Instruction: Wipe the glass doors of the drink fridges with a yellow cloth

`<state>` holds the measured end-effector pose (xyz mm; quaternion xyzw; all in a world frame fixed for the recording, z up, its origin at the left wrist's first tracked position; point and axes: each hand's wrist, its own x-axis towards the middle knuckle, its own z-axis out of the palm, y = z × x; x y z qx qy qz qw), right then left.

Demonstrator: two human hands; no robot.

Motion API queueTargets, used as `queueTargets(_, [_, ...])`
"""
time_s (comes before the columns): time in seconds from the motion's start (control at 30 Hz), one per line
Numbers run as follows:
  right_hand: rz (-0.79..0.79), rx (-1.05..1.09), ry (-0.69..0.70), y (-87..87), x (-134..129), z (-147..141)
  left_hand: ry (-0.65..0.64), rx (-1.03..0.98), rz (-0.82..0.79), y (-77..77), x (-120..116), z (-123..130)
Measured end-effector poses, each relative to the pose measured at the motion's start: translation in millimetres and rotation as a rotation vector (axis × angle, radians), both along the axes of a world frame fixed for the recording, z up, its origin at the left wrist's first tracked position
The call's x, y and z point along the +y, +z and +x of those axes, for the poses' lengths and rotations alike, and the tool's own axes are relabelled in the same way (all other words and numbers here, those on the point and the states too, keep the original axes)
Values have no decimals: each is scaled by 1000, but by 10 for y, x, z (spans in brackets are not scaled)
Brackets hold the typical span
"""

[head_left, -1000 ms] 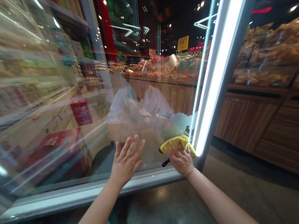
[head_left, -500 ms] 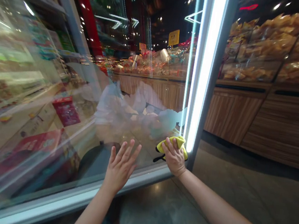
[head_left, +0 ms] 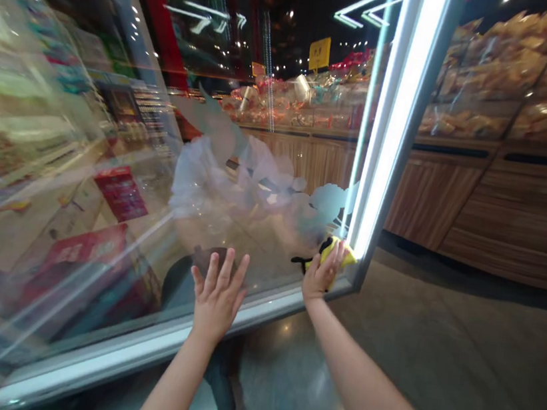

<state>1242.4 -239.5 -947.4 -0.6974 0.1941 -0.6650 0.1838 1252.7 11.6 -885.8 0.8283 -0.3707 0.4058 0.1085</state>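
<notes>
My right hand point(head_left: 323, 273) presses a yellow cloth point(head_left: 348, 258) with black edging into the lower corner of a glass door point(head_left: 266, 258), beside the lit strip point(head_left: 395, 127) in its frame. A black loop of the cloth sticks out to the left of the fingers. My left hand point(head_left: 217, 297) is spread, fingers up, at the lower part of the glass, just above the bottom rail point(head_left: 133, 354); nothing is in it. Whether its palm touches the pane, I cannot tell.
Wooden cabinets point(head_left: 518, 217) stand to the right with bagged goods point(head_left: 512, 75) piled on them. Red boxes point(head_left: 121, 192) and shelves appear at left in or through the glass, blurred with reflections. A dark shoe point(head_left: 223, 393) is on the shiny floor point(head_left: 290, 382) below the door.
My right hand has turned more upright and pushed the cloth further into the corner against the frame. The left hand stays spread, nearly in place. The view has shifted slightly.
</notes>
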Motion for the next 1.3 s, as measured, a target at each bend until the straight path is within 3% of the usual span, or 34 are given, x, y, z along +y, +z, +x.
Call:
queueTargets(0.07, [44, 42, 45, -176, 351, 47, -6, -4, -16, -15, 110, 20])
queueTargets(0.13, [55, 164, 152, -333, 510, 26, -11, 1, -14, -39, 204, 34])
queueTargets(0.23, [12, 229, 210, -466, 309, -64, -7, 16, 7, -88, 318, 37])
queueTargets(0.33, [112, 81, 78, -473, -38, -62, -15, 16, 11, -140, 402, 19])
queueTargets(0.4, [204, 0, -7, -455, -55, 13, -14, 20, 11, -174, 437, 6])
queueTargets(0.5, [238, 22, -2, -461, 306, 98, -1, 28, 25, -224, 455, -1])
queueTargets(0.6, [169, 183, 136, -483, 663, 6, 9, 24, 44, -261, 474, 7])
queueTargets(0.7, [87, 209, 225, -446, 632, -133, 34, 31, 53, -274, 554, 4])
queueTargets(0.83, [82, -7, 110, -332, 606, -78, 66, 49, 55, -263, 771, -34])
queueTargets(0.93, [82, 15, 163, -340, 1062, 29, 94, 63, 62, -270, 942, -62])
queueTargets(1.0, [19, 158, 280, -424, 1403, 32, 117, 64, 62, -296, 1023, -71])
queueTargets(1.07, [-69, 301, 374, -536, 1545, -28, 140, 55, 53, -340, 1071, -74])
queueTargets(1.13, [-162, 379, 431, -624, 1400, -122, 153, 46, 43, -394, 1093, -73])
queueTargets(1.2, [-244, 372, 467, -647, 1043, -216, 153, 48, 39, -446, 1107, -70])
queueTargets(1.3, [-89, 176, 311, -543, 529, -277, 156, 55, 33, -501, 1142, -64])
